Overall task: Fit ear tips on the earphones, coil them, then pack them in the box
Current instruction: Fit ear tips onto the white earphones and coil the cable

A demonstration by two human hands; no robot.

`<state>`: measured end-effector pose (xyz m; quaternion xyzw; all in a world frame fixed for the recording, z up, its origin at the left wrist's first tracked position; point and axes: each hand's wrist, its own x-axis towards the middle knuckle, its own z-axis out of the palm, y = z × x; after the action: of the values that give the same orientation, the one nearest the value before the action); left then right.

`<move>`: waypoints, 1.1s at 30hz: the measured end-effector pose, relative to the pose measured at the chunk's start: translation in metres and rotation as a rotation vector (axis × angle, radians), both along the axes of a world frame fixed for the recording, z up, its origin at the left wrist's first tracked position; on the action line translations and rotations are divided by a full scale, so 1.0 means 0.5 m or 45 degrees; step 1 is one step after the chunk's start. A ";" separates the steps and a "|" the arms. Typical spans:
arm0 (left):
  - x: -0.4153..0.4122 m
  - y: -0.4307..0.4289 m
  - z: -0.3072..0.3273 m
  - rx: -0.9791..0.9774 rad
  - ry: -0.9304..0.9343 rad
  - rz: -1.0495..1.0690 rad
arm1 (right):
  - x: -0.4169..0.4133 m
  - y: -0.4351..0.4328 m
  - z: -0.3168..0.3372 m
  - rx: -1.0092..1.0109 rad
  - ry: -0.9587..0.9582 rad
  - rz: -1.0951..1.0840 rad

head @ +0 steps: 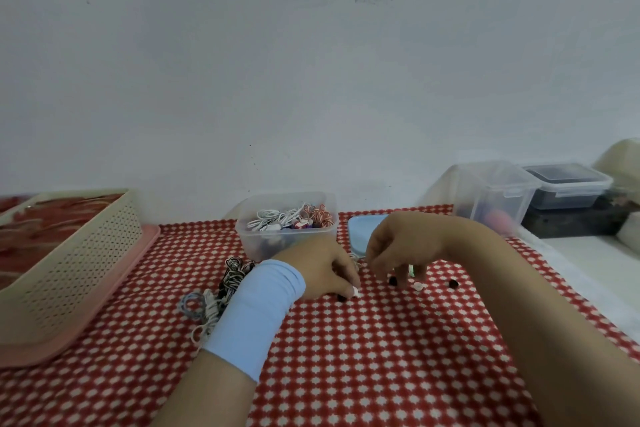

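— Ear tips, counted?
— Three black ear tips (393,281), small and rounded, and one loose white ear tip (418,286), on the table's red-and-white cloth (363,357).
— Grips?
— Left grip (322,270), fingers curled, pinches a second white tip (355,292) against the cloth. Right grip (398,250) hangs curled above the tips; whether it holds anything, cannot tell.
— Earphones?
— One clear plastic box (249,241) holds coiled earphones (287,218). One tangle of braided cords (228,274) lies beside the left forearm. One blue lid (360,229) sits just right of the box.
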<state>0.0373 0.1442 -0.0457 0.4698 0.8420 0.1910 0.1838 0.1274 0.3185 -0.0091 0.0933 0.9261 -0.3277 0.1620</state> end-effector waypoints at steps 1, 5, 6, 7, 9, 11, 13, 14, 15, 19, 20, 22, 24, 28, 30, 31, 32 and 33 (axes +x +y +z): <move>-0.003 -0.004 0.003 0.048 -0.035 0.022 | 0.001 0.004 -0.003 -0.033 0.052 -0.050; -0.015 -0.017 0.019 0.388 -0.155 0.150 | -0.003 0.009 -0.010 -0.152 0.210 -0.160; -0.017 -0.020 0.021 0.492 -0.223 0.189 | -0.004 0.010 -0.011 -0.178 0.245 -0.176; -0.015 -0.023 0.023 0.582 -0.305 0.232 | -0.004 0.010 -0.009 -0.203 0.275 -0.191; -0.015 -0.027 0.021 0.713 -0.479 0.309 | -0.001 0.008 -0.006 -0.259 0.327 -0.200; -0.016 -0.027 0.016 0.803 -0.624 0.349 | 0.001 0.005 -0.005 -0.341 0.401 -0.217; -0.018 -0.024 0.010 0.860 -0.731 0.405 | -0.001 0.001 -0.007 -0.413 0.483 -0.251; -0.023 -0.022 0.005 0.887 -0.773 0.443 | -0.004 -0.001 -0.009 -0.450 0.522 -0.274; -0.026 -0.020 0.002 0.916 -0.816 0.471 | -0.005 -0.005 -0.009 -0.491 0.558 -0.298; -0.027 -0.017 -0.003 0.995 -1.004 0.479 | -0.013 -0.010 -0.014 -0.697 0.606 -0.346; -0.027 -0.018 -0.003 0.999 -1.021 0.474 | -0.015 -0.010 -0.016 -0.742 0.604 -0.353; -0.026 -0.021 -0.002 0.998 -1.034 0.466 | -0.018 -0.014 -0.020 -0.788 0.590 -0.360; -0.026 -0.023 -0.001 0.996 -1.027 0.463 | -0.019 -0.017 -0.021 -0.835 0.570 -0.373; -0.026 -0.021 -0.002 1.028 -1.019 0.491 | -0.021 -0.020 -0.020 -0.886 0.559 -0.398; -0.026 -0.020 -0.003 1.023 -1.005 0.496 | -0.023 -0.022 -0.023 -0.905 0.556 -0.390; -0.027 -0.020 -0.003 1.016 -0.995 0.492 | -0.023 -0.024 -0.024 -0.921 0.553 -0.382; -0.027 -0.020 -0.003 1.004 -0.982 0.488 | -0.024 -0.026 -0.025 -0.932 0.547 -0.374; -0.028 -0.021 -0.003 0.988 -0.966 0.489 | -0.023 -0.028 -0.025 -0.935 0.538 -0.366</move>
<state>0.0235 0.1339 -0.0474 0.2402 0.6555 0.6711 0.2494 0.1159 0.3046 -0.0217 0.0885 0.7388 -0.6658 -0.0558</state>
